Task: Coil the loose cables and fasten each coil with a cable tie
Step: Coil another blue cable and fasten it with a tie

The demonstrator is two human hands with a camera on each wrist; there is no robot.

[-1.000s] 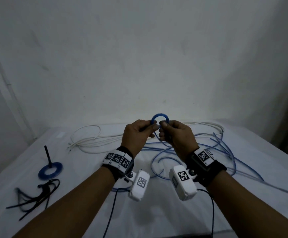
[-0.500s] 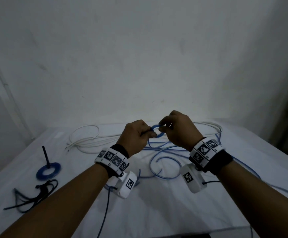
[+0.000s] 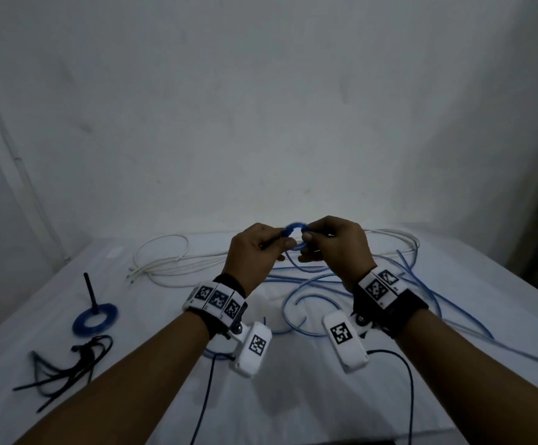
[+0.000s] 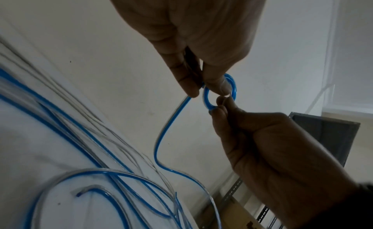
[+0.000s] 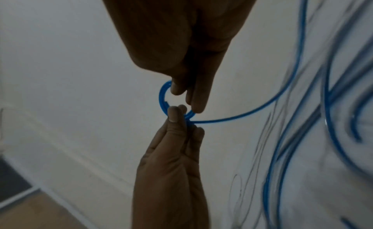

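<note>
A small blue coil (image 3: 295,231) is held up above the table between both hands. My left hand (image 3: 261,248) pinches its left side with thumb and forefinger, and my right hand (image 3: 331,245) pinches its right side. In the left wrist view the coil (image 4: 205,98) sits under my left hand's fingertips (image 4: 203,87), and the right hand (image 4: 222,104) meets it from below. In the right wrist view my right hand (image 5: 185,96) and left hand (image 5: 177,114) both grip the ring (image 5: 162,98). The cable's loose tail (image 5: 252,111) trails off to the table.
Loose blue cable (image 3: 309,284) sprawls on the white table under and right of my hands. White cable (image 3: 164,264) lies at the back left. At the left sit a tied blue coil (image 3: 94,319) with a black tie sticking up, and several black cable ties (image 3: 65,370).
My right hand rose over the ring, then came back down to its right side, bringing cable round the coil. The left hand kept its pinch and lifted slightly.
</note>
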